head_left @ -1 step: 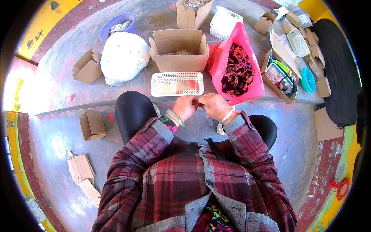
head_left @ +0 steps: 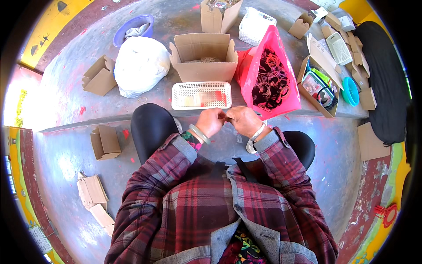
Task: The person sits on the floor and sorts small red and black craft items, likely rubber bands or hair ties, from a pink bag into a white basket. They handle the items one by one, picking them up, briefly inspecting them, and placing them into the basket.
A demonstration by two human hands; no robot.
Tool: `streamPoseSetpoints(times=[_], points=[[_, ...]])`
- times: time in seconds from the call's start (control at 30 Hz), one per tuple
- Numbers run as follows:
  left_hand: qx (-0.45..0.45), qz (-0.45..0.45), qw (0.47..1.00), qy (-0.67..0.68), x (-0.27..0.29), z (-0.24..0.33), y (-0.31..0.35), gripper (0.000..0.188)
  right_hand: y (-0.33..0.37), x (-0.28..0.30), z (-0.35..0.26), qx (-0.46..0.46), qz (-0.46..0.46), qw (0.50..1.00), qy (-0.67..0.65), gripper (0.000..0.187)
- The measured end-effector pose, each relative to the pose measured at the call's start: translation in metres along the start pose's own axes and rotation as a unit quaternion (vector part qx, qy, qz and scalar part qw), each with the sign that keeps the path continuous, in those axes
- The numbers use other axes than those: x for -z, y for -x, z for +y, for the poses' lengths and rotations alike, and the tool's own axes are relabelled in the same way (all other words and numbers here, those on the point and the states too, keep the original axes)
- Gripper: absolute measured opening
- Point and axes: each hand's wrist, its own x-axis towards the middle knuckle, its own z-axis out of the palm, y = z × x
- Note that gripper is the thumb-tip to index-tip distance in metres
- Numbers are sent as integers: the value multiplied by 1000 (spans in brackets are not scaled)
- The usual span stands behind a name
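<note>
My left hand (head_left: 211,122) and my right hand (head_left: 244,120) meet fingertip to fingertip over the gap between my knees. Both are closed in a pinch; whatever is between them is too small and hidden to name. Just beyond them sits a low white plastic basket (head_left: 176,96) holding a flat stack of pale and red pieces (head_left: 204,99). To the right of my hands, a bright pink bag (head_left: 291,94) gapes open, full of thin looped bands (head_left: 270,79) in black, purple and pink.
An open cardboard box (head_left: 204,71) stands behind the basket, with a stuffed white bag (head_left: 141,66) to its left. Farther right are a carton of mixed items (head_left: 318,88) and a turquoise basin (head_left: 350,91). A raised step edge (head_left: 88,124) crosses before my knees; a small box (head_left: 105,143) lies left.
</note>
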Motion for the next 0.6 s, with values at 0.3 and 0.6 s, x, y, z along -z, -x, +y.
streamPoseSetpoints(times=[0.3,0.6], points=[[62,-104,986,113,8,0,-2,16,3,-6,10,-34,-24,997,-70,9],[119,-190,932,285,11,1,-6,17,2,7,-3,-86,-44,981,-169,8]])
